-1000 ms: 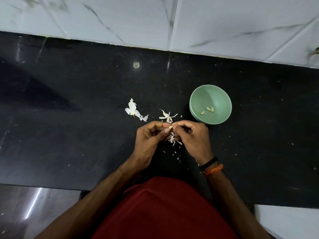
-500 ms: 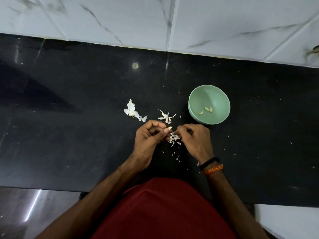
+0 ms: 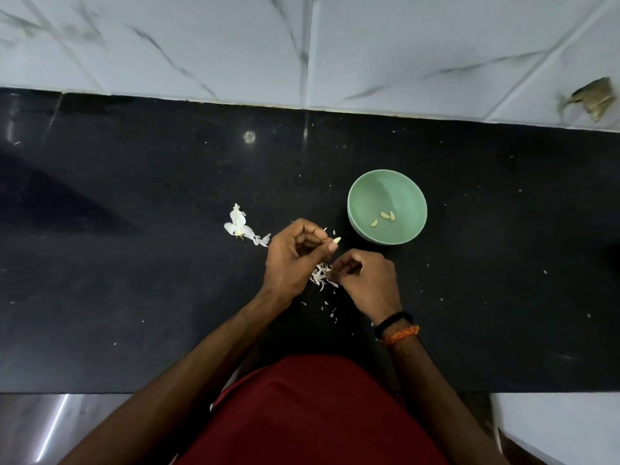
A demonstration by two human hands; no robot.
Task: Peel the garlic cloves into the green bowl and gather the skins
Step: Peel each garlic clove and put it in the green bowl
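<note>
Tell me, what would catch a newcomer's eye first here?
Probably the green bowl on the black counter, with three peeled cloves lying inside. Just left of it, the left hand pinches a pale clove in its fingers, while the right hand sits beside a heap of white skins. More skins lie further left.

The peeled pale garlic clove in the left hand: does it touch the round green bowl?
Apart. The head view shows bare black countertop between the peeled pale garlic clove, pinched by the left hand, and the round green bowl.
</note>
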